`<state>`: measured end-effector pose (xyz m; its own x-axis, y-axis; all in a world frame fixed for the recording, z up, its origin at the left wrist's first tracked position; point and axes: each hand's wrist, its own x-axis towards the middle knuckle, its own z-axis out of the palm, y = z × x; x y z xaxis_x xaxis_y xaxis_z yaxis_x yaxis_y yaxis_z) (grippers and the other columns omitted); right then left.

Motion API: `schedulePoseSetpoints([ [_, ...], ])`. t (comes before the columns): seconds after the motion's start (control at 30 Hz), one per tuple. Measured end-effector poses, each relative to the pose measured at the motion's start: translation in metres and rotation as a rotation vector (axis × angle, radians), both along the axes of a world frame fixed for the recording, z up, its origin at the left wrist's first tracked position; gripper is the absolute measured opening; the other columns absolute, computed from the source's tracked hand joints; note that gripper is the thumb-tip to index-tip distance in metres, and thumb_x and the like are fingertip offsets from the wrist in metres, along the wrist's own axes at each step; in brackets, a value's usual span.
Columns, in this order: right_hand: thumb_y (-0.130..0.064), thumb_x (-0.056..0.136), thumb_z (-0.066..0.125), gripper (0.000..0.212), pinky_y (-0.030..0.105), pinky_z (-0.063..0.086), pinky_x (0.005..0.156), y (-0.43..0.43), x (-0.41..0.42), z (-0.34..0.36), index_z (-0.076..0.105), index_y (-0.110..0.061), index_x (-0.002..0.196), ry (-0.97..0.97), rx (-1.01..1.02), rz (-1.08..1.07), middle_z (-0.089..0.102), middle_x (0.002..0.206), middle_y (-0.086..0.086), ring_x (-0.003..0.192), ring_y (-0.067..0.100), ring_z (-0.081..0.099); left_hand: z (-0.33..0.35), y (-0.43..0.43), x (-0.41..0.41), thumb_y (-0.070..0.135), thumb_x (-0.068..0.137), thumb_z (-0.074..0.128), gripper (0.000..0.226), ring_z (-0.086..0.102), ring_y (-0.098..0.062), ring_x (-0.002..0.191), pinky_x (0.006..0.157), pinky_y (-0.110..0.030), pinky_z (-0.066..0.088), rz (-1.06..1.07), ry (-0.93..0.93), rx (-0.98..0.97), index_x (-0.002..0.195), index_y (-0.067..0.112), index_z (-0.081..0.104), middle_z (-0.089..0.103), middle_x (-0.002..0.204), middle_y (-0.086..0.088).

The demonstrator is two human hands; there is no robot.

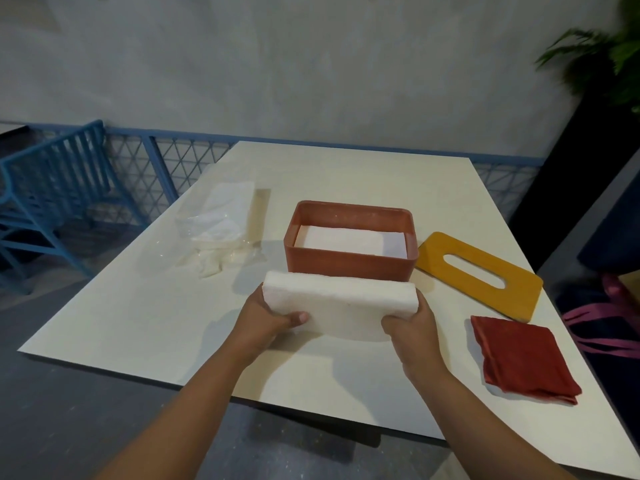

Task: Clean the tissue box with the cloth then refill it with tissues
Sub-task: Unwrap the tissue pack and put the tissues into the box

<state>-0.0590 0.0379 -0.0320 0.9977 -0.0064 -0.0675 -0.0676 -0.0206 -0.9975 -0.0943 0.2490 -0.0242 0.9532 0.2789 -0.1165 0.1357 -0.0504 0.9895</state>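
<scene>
A thick white stack of tissues (341, 306) is held above the table just in front of the tissue box. My left hand (268, 320) grips its left end and my right hand (412, 332) grips its right end. The red-brown tissue box (349, 263) stands open on the table, with a white layer on its bottom. Its yellow lid (479, 275) with an oval slot lies flat to the right of the box. The folded red cloth (523, 358) lies on the table at the right, near the front edge.
A clear plastic wrapper (221, 226) with some white tissue lies left of the box on the cream table (138, 323). A blue chair (52, 188) and blue railing stand at the left. A dark planter and a pink-strapped bag are at the right.
</scene>
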Motion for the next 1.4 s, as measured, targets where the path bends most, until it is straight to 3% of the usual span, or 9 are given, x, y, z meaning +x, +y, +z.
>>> schedulePoseSetpoints([
  [0.1, 0.010, 0.078, 0.063, 0.060, 0.041, 0.052, 0.089, -0.001, 0.002, 0.005, 0.049, -0.023, 0.126, -0.001, 0.011, -0.016, 0.061, 0.114, 0.000, 0.106, 0.019, 0.057, 0.004, -0.001, 0.002, 0.003, 0.066, 0.079, 0.052, 0.058, -0.013, 0.092, 0.069, -0.021, 0.050, 0.027, -0.032, 0.009, 0.108, 0.022, 0.055, 0.063, 0.096, 0.007],
  [0.23, 0.012, 0.076, 0.062, 0.056, 0.030, 0.054, 0.078, -0.004, 0.003, 0.010, 0.049, -0.025, 0.115, -0.030, -0.012, -0.022, 0.059, 0.101, -0.006, 0.097, 0.016, 0.056, 0.006, 0.001, 0.007, 0.001, 0.063, 0.081, 0.057, 0.058, -0.010, 0.093, 0.065, -0.015, 0.051, 0.023, -0.047, 0.026, 0.107, 0.025, 0.053, 0.063, 0.099, 0.007],
  [0.37, 0.011, 0.076, 0.063, 0.060, 0.040, 0.055, 0.086, 0.001, 0.004, 0.005, 0.049, -0.023, 0.123, 0.039, 0.021, -0.024, 0.060, 0.111, 0.001, 0.105, 0.021, 0.057, 0.003, -0.002, 0.008, 0.006, 0.058, 0.086, 0.068, 0.057, -0.016, 0.097, 0.074, -0.026, 0.053, 0.024, -0.025, 0.003, 0.113, 0.024, 0.049, 0.061, 0.102, 0.006],
  [0.57, 0.011, 0.077, 0.062, 0.057, 0.032, 0.052, 0.082, -0.002, 0.006, 0.010, 0.048, -0.026, 0.118, 0.030, 0.013, -0.023, 0.059, 0.104, -0.004, 0.102, 0.018, 0.055, 0.009, -0.002, 0.012, 0.006, 0.066, 0.080, 0.059, 0.055, -0.006, 0.091, 0.065, -0.017, 0.051, 0.033, -0.043, 0.053, 0.112, 0.026, 0.047, 0.058, 0.098, 0.011],
  [0.67, 0.009, 0.079, 0.060, 0.057, 0.041, 0.053, 0.090, -0.003, 0.005, 0.007, 0.049, -0.021, 0.125, 0.053, -0.002, 0.019, 0.060, 0.114, 0.003, 0.108, 0.023, 0.057, 0.006, -0.003, 0.012, 0.011, 0.072, 0.077, 0.055, 0.054, -0.003, 0.088, 0.061, -0.011, 0.049, -0.017, -0.001, 0.090, 0.113, 0.029, 0.045, 0.056, 0.097, 0.016],
  [0.83, 0.012, 0.075, 0.056, 0.052, 0.035, 0.052, 0.080, -0.011, 0.010, 0.018, 0.053, -0.023, 0.114, 0.091, -0.005, 0.038, 0.062, 0.101, -0.004, 0.100, 0.022, 0.057, 0.012, 0.003, 0.014, 0.022, 0.081, 0.069, 0.047, 0.055, -0.007, 0.094, 0.068, -0.018, 0.047, -0.085, 0.025, 0.137, 0.119, 0.028, 0.044, 0.057, 0.103, 0.010],
  [1.0, -0.005, 0.073, 0.062, 0.042, 0.034, 0.051, 0.078, -0.024, 0.013, 0.025, 0.057, -0.015, 0.113, 0.210, 0.018, 0.159, 0.067, 0.107, 0.002, 0.101, 0.024, 0.060, 0.019, 0.014, 0.009, 0.052, 0.074, 0.069, 0.054, 0.061, -0.009, 0.100, 0.082, -0.026, 0.048, -0.189, 0.132, 0.159, 0.119, 0.028, 0.051, 0.064, 0.109, 0.013],
  [1.1, -0.016, 0.066, 0.073, 0.046, 0.044, 0.054, 0.086, -0.031, 0.014, 0.015, 0.059, -0.014, 0.110, 0.361, -0.121, 0.235, 0.069, 0.105, 0.005, 0.097, 0.028, 0.064, 0.020, 0.019, 0.006, 0.039, 0.080, 0.068, 0.026, 0.065, -0.010, 0.094, 0.073, -0.021, 0.048, -0.258, 0.232, 0.172, 0.103, 0.028, 0.062, 0.070, 0.097, 0.012],
  [1.4, -0.003, 0.074, 0.072, 0.035, 0.039, 0.055, 0.066, -0.034, 0.011, 0.012, 0.062, -0.007, 0.107, 0.463, -0.081, 0.173, 0.072, 0.097, 0.013, 0.087, 0.035, 0.068, 0.016, 0.015, 0.008, 0.044, 0.081, 0.066, 0.038, 0.062, -0.017, 0.085, 0.062, -0.026, 0.044, -0.155, 0.422, 0.286, 0.103, 0.014, 0.062, 0.069, 0.097, -0.002],
])
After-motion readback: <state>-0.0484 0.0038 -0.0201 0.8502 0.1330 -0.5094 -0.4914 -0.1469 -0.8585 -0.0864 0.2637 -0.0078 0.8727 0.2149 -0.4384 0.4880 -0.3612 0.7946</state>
